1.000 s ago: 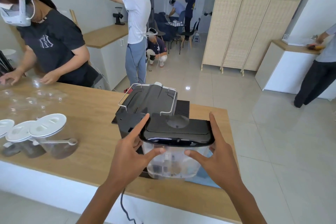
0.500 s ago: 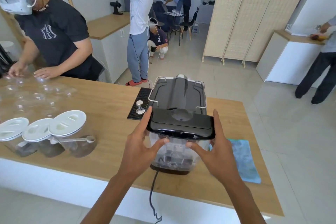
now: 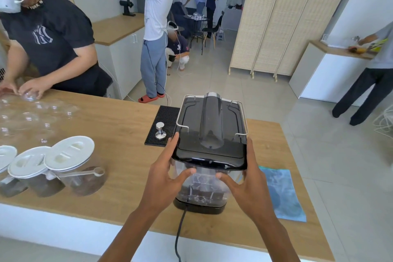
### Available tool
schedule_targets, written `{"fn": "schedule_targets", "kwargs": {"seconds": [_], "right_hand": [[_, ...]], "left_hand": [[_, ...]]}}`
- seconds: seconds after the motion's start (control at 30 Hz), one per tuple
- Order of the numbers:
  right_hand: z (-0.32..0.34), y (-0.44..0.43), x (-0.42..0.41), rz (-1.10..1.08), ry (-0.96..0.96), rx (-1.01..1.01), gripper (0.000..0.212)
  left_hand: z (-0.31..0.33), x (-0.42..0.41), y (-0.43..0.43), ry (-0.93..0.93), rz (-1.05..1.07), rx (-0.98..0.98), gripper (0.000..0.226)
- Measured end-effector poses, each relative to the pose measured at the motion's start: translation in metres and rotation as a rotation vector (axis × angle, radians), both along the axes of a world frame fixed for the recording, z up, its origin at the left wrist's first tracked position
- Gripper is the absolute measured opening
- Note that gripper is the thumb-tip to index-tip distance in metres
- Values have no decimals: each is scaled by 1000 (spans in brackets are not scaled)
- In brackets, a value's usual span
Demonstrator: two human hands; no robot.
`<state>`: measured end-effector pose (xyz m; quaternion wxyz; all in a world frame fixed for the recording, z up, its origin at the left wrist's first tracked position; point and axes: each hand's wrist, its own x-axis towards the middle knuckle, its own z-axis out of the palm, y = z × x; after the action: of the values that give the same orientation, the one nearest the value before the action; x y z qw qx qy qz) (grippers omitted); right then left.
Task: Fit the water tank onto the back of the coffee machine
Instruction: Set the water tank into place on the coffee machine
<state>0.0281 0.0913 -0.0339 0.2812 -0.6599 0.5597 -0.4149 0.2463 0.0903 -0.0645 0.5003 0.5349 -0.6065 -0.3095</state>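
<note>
Clear water tank (image 3: 204, 185) stands upright against the near, rear face of the coffee machine (image 3: 212, 127); whether fully seated cannot be judged. Left hand (image 3: 163, 181) and right hand (image 3: 246, 185) clasp its sides, thumbs across the front. Tamper (image 3: 160, 131) on black mat (image 3: 162, 122) lies left; lidded jars (image 3: 68, 166) farther left; blue cloth (image 3: 282, 193) right; power cord (image 3: 179, 232) trails off the counter (image 3: 119, 125).

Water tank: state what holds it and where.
Both hands grip the water tank: left hand and right hand on its clear sides, just below the black lid.

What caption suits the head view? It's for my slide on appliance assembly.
Both hands, left hand and right hand, hold the clear water tank against the coffee machine on a wooden counter.
</note>
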Motion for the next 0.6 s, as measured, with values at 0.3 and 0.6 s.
{"fn": "schedule_targets", "kwargs": {"seconds": [0.3,0.6], "right_hand": [[-17,-7,-3,-33,61,11,117],[-25,-6,-2,-68,-25,34,118]], "left_hand": [[-8,-1,-2,-6,30,-33,89],[-15,-3,-2,-71,38,-32,98]]}}
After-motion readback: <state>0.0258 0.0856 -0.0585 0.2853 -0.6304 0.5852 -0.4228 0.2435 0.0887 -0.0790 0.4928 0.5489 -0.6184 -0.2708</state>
